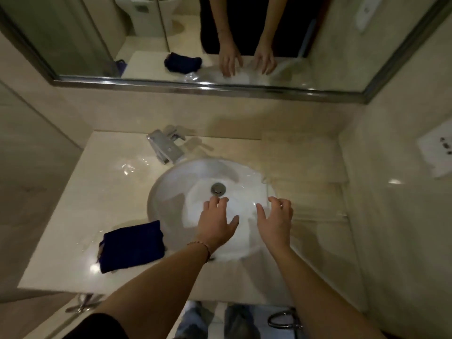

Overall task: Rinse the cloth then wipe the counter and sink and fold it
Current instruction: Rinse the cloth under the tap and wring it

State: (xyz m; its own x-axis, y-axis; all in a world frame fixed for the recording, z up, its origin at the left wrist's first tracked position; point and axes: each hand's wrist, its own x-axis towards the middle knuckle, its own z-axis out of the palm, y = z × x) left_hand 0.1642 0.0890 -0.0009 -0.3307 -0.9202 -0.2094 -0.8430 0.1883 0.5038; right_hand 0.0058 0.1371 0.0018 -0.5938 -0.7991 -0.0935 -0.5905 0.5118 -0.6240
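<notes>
1. Judging from how things lie now, the task looks almost finished: the dark blue folded cloth (132, 245) rests on the glossy beige stone desk (102, 192), just left of the round white ceramic sink (166, 189), at its near edge.
2. Wet shine shows on the desk near the chrome tap (165, 148), so wiping was probably done; I cannot tell if the fold is complete.
3. No water runs from the tap.
4. The left hand (216, 222) hovers over the near part of the basin, fingers loosely spread and a little bent, holding nothing.
5. The right hand (276, 220) is just beside it, fingers apart and slightly curled, also holding nothing.
6. What is left, I think, is only to tidy the cloth.
</notes>
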